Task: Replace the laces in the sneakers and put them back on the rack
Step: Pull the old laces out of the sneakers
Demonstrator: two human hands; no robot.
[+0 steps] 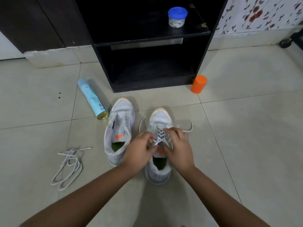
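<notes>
Two white sneakers with orange toe tips stand on the tiled floor, toes toward the black rack. The left sneaker has no lace and its tongue is pulled up. The right sneaker has a white lace crossed through its eyelets, with loose ends trailing out on both sides. My left hand pinches the lace at the sneaker's left eyelets. My right hand grips the lace on the right side over the tongue. A loose white lace lies in a heap on the floor to the left.
A light blue spray can lies on its side left of the sneakers. An orange cylinder stands at the rack's right foot. A blue-lidded jar sits on the rack's upper shelf. A dark cabinet is at back left, a floral wall at right.
</notes>
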